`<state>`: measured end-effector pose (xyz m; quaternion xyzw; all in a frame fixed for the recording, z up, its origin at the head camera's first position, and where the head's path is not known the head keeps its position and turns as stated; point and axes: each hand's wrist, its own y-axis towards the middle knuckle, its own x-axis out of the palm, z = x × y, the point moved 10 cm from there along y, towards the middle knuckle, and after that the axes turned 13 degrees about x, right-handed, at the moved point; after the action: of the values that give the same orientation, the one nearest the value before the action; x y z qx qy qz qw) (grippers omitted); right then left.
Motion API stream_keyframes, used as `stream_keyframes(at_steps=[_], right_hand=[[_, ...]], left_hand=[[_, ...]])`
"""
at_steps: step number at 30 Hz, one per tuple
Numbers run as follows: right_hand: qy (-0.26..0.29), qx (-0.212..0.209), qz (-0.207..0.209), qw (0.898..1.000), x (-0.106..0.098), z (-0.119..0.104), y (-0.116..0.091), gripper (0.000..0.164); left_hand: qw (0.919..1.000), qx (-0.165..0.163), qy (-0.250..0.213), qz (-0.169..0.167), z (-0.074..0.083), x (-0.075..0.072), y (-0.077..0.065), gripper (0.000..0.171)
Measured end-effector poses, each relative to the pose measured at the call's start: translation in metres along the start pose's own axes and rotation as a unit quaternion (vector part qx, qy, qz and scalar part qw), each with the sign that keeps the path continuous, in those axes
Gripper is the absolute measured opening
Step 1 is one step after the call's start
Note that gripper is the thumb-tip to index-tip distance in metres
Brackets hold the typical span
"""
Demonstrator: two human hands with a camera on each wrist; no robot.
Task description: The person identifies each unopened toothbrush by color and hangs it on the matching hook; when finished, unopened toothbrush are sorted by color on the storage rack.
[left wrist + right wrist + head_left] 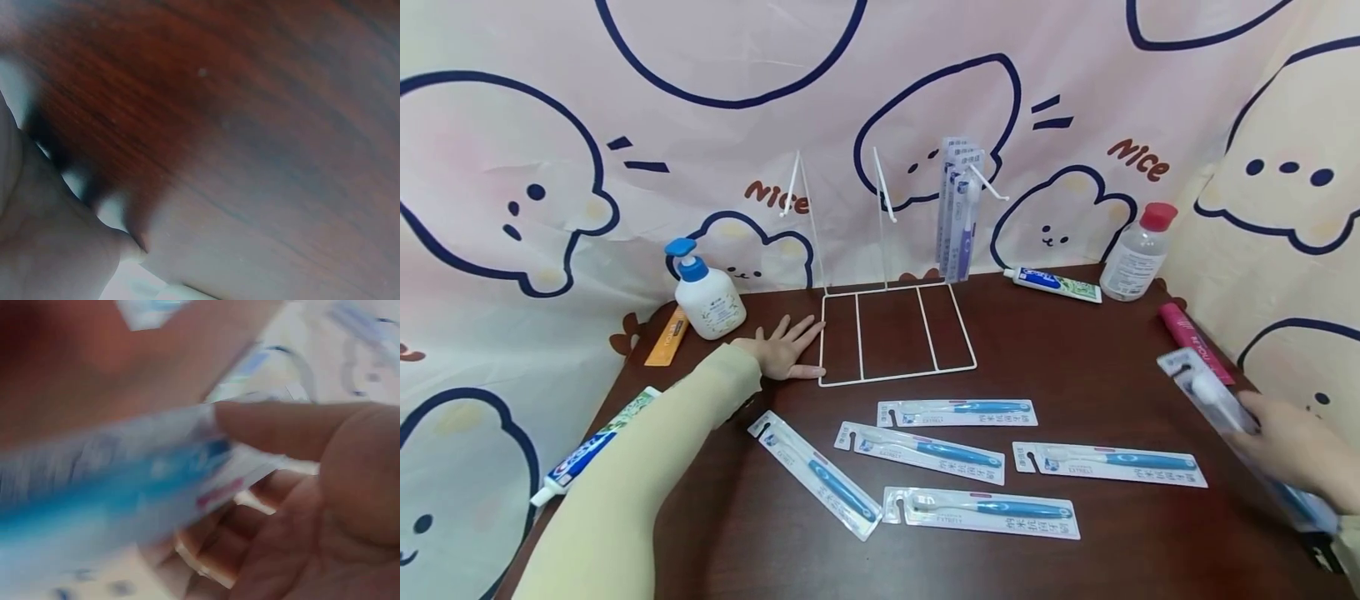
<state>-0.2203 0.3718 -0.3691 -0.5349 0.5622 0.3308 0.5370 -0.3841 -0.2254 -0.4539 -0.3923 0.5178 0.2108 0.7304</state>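
Right hand's grip (1288,446) is pinching a blue-handled toothbrush in clear plastic (1206,393) near the right edge of the dark brown wooden bench (1037,358), a bit of room off five similar toothbrush packs (957,412). Left hand's grip (782,350) is spread flat by the left edge of the white wire rack (859,337).

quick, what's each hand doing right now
Left hand: open, spread out at the wire rack, holding nothing.
Right hand: closed, holding a packaged toothbrush.

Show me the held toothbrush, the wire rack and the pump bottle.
Held toothbrush (122,484), right wrist view: blue handle.
Wire rack (898,376), head view: front bar of its base.
Pump bottle (707,302), head view: white body.
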Motion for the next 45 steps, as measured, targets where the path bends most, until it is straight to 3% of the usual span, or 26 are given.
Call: stream_keyframes(at_steps=[2, 5, 8, 13, 16, 19, 23, 33, 41, 45], right_hand=[[0.024, -0.044, 0.038, 0.998, -0.020, -0.037, -0.011, 0.041], [0.069, -0.107, 0.062, 0.990, -0.044, -0.100, -0.028, 0.035], [0.120, -0.185, 0.071, 0.973, -0.061, -0.167, -0.046, 0.033], [0.186, -0.280, 0.030, 0.941, -0.071, -0.267, -0.058, 0.035], [0.212, -0.303, -0.011, 0.929, -0.070, -0.318, -0.052, 0.036], [0.229, -0.304, -0.043, 0.924, -0.065, -0.356, -0.042, 0.037], [0.230, -0.290, -0.053, 0.928, -0.058, -0.382, -0.024, 0.039], [0.224, -0.241, -0.064, 0.942, -0.046, -0.411, 0.035, 0.037], [0.291, -0.198, -0.132, 0.927, -0.046, -0.447, 0.099, 0.044], [0.300, -0.185, -0.139, 0.926, -0.051, -0.459, 0.120, 0.047]], left_hand=[[1.0000, -0.001, 0.004, 0.001, -0.002, 0.000, 0.000, 0.101], [1.0000, -0.001, 0.007, 0.006, -0.002, -0.002, -0.002, 0.101], [1.0000, -0.004, 0.006, 0.001, -0.002, -0.001, -0.003, 0.099], [0.9999, -0.008, 0.006, -0.011, -0.002, 0.001, -0.002, 0.097], [0.9998, -0.011, 0.006, -0.012, -0.002, 0.002, -0.003, 0.097], [0.9998, -0.013, 0.006, -0.012, -0.001, 0.002, -0.004, 0.098], [0.9999, -0.013, 0.005, -0.009, 0.001, 0.001, -0.002, 0.098], [0.9998, -0.018, 0.003, -0.011, 0.001, -0.003, -0.001, 0.099], [0.9997, -0.013, 0.008, -0.017, 0.000, 0.002, 0.001, 0.100], [0.9997, -0.019, 0.007, -0.014, 0.000, 0.002, 0.001, 0.100]])
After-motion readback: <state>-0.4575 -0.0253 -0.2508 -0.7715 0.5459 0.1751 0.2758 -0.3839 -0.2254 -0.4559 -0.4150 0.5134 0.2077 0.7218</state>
